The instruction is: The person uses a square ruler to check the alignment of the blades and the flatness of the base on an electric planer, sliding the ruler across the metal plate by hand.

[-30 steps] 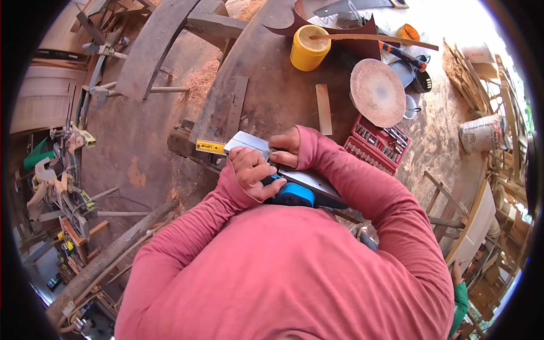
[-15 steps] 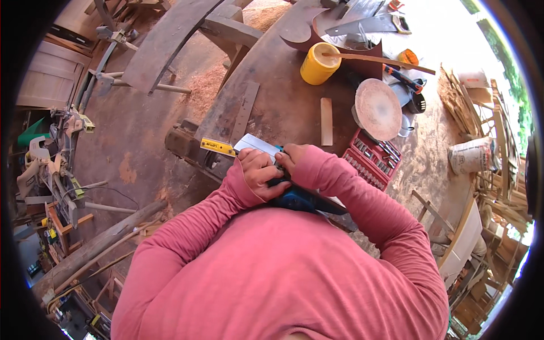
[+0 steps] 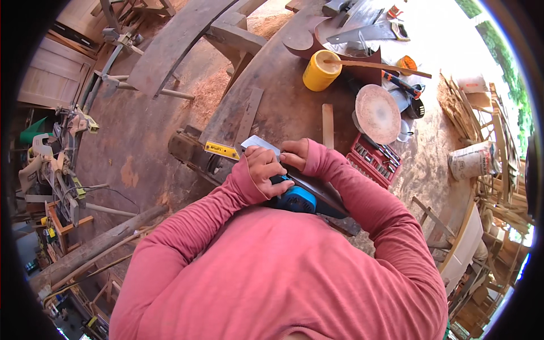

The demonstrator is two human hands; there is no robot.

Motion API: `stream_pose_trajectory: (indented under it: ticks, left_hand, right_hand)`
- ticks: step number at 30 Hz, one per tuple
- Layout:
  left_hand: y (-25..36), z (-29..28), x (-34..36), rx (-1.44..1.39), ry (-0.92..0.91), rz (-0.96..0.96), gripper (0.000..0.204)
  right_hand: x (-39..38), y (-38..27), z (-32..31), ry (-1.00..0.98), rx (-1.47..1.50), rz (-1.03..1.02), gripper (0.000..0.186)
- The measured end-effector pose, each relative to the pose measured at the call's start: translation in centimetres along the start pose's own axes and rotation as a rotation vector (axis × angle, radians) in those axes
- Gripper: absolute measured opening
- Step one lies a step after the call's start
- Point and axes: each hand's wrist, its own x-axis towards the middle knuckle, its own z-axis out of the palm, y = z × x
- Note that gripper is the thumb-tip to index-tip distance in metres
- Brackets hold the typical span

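A blue power tool (image 3: pixel 298 200), an electric planer by its look, lies tipped against my front with its long flat dark sole (image 3: pixel 326 195) facing away. My left hand (image 3: pixel 262 170) is closed around its near end, thumb toward the blue body. Close to it, my right hand (image 3: pixel 296 154) bends its fingers at the far edge of the sole; their tips are hidden. Just beyond both hands lies a flat metal plate (image 3: pixel 258 143), partly covered by them. A yellow-handled try square (image 3: pixel 222 149) sits left of my left hand at the bench edge.
On the bench (image 3: pixel 283 102) lie a steel strip (image 3: pixel 248 116), a wood strip (image 3: pixel 327 126), a yellow tub (image 3: pixel 322 71) with a stick across it, a round dusty disc (image 3: pixel 377 114), a red socket set (image 3: pixel 374 161) and a handsaw (image 3: pixel 371 32). A vise (image 3: pixel 192 148) juts out left.
My right hand has shifted slightly right and turned, and my left hand has opened a small gap from it. More of the blue tool body and dark sole shows.
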Motion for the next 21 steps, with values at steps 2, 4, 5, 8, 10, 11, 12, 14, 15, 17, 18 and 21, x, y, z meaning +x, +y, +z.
stream_pose_trajectory:
  ticks: [2, 4, 5, 8, 10, 11, 12, 14, 15, 17, 18, 21]
  left_hand:
    - [-0.2, -0.1, 0.0, 0.016, -0.01, -0.006, 0.031]
    - [-0.3, 0.0, -0.4, 0.022, -0.048, -0.003, 0.038]
    - [-0.1, 0.3, -0.4, 0.015, 0.047, 0.002, 0.047]
    - [0.0, 1.2, -1.2, 0.058, 0.15, -0.046, 0.076]
    - [0.6, 1.4, -0.9, 0.175, 0.167, -0.131, 0.083]
    - [1.0, 1.3, -0.7, 0.171, 0.169, -0.13, 0.083]
    - [1.3, 1.1, -0.4, 0.223, 0.075, -0.219, 0.082]
    - [1.7, 1.0, -0.2, 0.275, -0.017, -0.311, 0.081]
    - [1.7, 0.9, -0.2, 0.314, -0.063, -0.322, 0.076]
    - [1.7, 0.7, -0.1, 0.352, -0.106, -0.337, 0.073]
    - [1.6, 0.5, 0.0, 0.332, -0.173, -0.377, 0.072]
    - [1.7, -0.9, 1.7, 0.334, -0.412, -0.46, 0.076]
  right_hand:
    - [-0.1, -0.4, 0.5, 0.224, 0.092, -0.049, 0.036]
    - [-0.9, -1.8, -0.4, 0.237, 0.241, 0.195, 0.04]
    - [-1.0, -2.5, -0.6, 0.244, 0.233, 0.243, 0.042]
    - [-1.8, -4.8, -0.9, 0.203, 0.108, 0.323, 0.049]
    - [-1.7, -5.8, -0.3, 0.159, 0.002, 0.343, 0.052]
    - [-1.7, -6.4, -0.2, 0.116, 0.002, 0.401, 0.054]
    - [-1.7, -6.6, 0.1, 0.116, 0.0, 0.404, 0.054]
    - [-1.7, -6.7, 0.6, 0.113, -0.057, 0.364, 0.055]
    - [-1.6, -6.9, 0.7, 0.11, -0.059, 0.362, 0.055]
    - [-1.4, -7.3, 0.9, 0.113, -0.041, 0.359, 0.055]
    - [-1.4, -7.3, 1.0, 0.11, -0.042, 0.359, 0.055]
    - [-1.4, -7.0, 1.3, 0.104, -0.078, 0.4, 0.056]
